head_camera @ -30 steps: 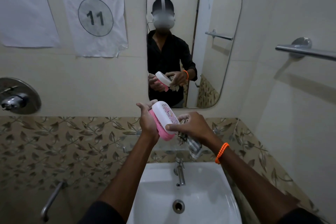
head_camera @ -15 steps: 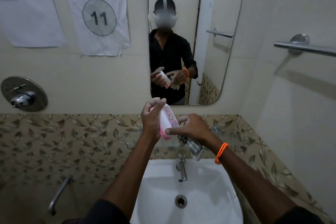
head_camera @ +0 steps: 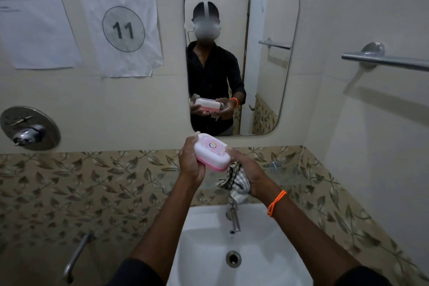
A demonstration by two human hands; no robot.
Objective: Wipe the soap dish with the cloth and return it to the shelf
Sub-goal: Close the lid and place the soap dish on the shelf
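Observation:
A pink soap dish [head_camera: 211, 151] with a white patterned lid is held level above the sink, lid facing up. My left hand [head_camera: 190, 162] grips its left end. My right hand [head_camera: 248, 174] touches the dish's right end with its fingertips and holds a bunched checked cloth [head_camera: 234, 181], which hangs down under the dish towards the tap. A glass shelf [head_camera: 290, 175] runs along the tiled wall behind my hands, hard to make out.
A white sink [head_camera: 204, 239] with a chrome tap [head_camera: 233, 218] lies below. A mirror [head_camera: 267, 18] hangs ahead. A towel bar [head_camera: 385, 60] juts from the right wall. A shower valve [head_camera: 29, 129] and a grab handle [head_camera: 75, 255] are on the left.
The dish has turned from standing on edge to lying flat with its lid up. Both hands moved slightly lower, and the cloth hangs more into view beneath it.

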